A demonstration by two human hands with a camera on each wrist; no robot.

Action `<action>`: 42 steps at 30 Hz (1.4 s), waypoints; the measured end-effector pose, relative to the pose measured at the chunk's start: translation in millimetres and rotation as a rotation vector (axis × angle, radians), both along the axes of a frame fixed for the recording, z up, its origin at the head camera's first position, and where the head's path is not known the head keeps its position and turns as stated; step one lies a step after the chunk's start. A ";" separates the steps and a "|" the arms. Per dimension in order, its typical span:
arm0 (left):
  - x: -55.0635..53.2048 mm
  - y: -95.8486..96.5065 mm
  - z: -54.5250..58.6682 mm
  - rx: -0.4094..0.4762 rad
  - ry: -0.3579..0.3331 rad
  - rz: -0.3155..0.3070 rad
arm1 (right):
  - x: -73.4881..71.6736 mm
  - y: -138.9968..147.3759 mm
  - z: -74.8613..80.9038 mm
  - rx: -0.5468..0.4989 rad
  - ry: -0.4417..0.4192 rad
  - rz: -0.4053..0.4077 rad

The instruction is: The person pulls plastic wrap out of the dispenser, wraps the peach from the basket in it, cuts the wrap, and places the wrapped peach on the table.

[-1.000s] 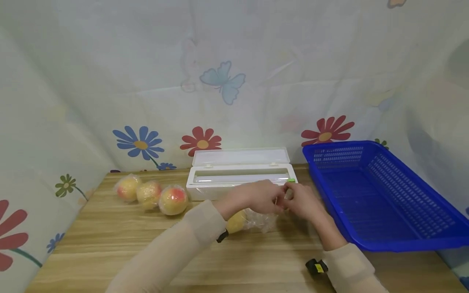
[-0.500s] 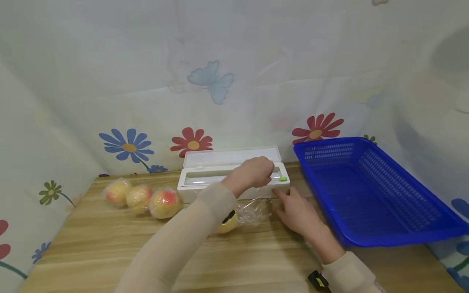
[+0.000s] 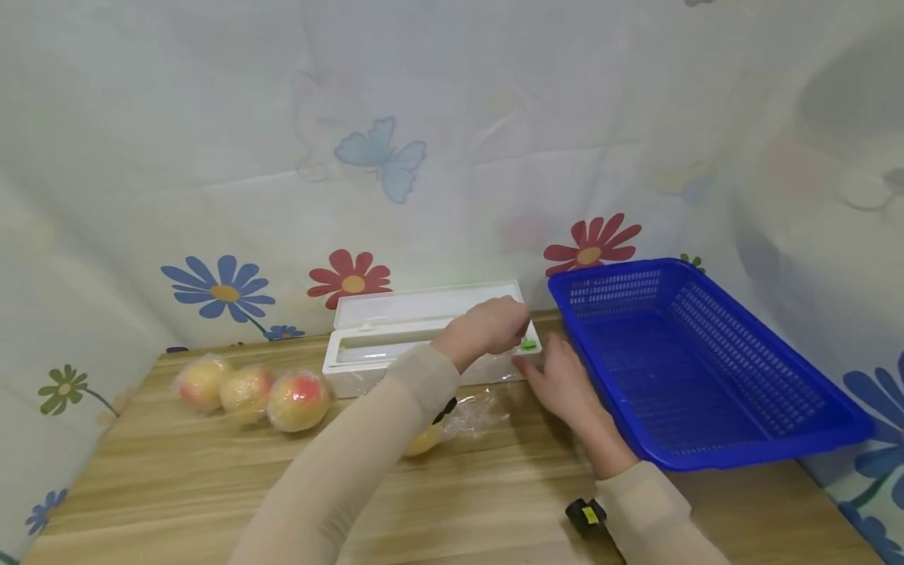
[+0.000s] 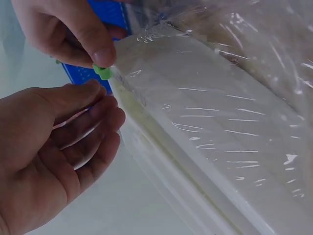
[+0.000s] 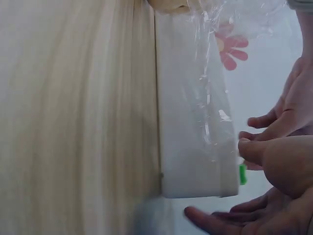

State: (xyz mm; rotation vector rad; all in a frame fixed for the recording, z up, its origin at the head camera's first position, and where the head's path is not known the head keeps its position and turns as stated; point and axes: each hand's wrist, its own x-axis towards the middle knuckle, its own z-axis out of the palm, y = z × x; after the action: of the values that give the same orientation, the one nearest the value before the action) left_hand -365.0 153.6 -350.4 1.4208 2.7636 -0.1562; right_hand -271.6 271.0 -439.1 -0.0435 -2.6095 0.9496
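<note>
A white cling film dispenser (image 3: 417,375) stands with its lid (image 3: 424,304) raised, and clear film (image 4: 230,112) lies across it. Its small green slide cutter (image 4: 102,71) sits at the right end. Over that end, my left hand (image 3: 490,323) has loosely curled fingers beside the cutter, with nothing visible in them. At the same corner is my right hand (image 3: 563,378), its thumb (image 4: 103,55) right at the cutter and its fingers extended beside the box's end. Loose film (image 3: 473,414) hangs in front, near a yellow fruit (image 3: 424,441) partly hidden by my left sleeve.
Three yellow-and-red fruits wrapped in film, the nearest one (image 3: 298,401) beside the dispenser, sit on the left of the wooden table (image 3: 176,486). A blue plastic basket (image 3: 636,439) stands close to my right forearm. A flowered sheet (image 3: 452,220) hangs behind.
My hands were together at the dispenser's right front corner. The left has since lifted over the box's right end, while the right has opened out beside it. The head view has turned rightward.
</note>
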 end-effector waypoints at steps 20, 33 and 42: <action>-7.5 10.1 -6.7 0.032 -0.061 -0.044 | -14.7 12.3 -13.4 0.027 0.064 -0.011; -10.7 5.5 -6.6 0.054 -0.083 -0.020 | -17.5 16.3 -15.5 -0.023 0.067 0.005; -9.2 0.8 -5.7 0.070 -0.077 -0.025 | -16.7 16.9 -16.0 -0.009 0.089 0.022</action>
State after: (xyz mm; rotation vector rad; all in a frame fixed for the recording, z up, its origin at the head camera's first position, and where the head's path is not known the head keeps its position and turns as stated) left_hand -374.2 154.4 -356.0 1.4456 2.7152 -0.0057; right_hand -288.3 287.8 -455.1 0.0252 -2.5294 0.9490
